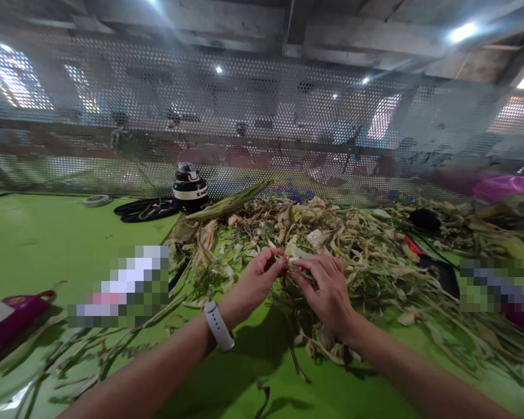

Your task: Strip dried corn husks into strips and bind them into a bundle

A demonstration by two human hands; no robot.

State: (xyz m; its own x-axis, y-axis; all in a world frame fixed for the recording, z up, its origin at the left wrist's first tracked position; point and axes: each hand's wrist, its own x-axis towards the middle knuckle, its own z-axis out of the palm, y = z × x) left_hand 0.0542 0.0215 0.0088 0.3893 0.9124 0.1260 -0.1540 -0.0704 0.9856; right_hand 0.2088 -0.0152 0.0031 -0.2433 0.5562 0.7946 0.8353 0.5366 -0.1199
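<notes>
Both bare hands, left (262, 273) and right (327, 288), pinch 1 small pale-yellow plant piece (291, 250) between them, beside the dry tan-green plant heap (367, 250). I'd keep that pinch light, working fingertips close together so it doesn't tear.

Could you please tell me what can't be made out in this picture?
All in the head view:
- Pale plant piece at the left hand and right hand: partly hidden by fingers.
- Whatever lies under the left pixelated patch and right pixelated patch: masked.
- Magenta object: cut off by the left edge.
- Beyond the perforated panel: blurred, screened by its mesh.
</notes>
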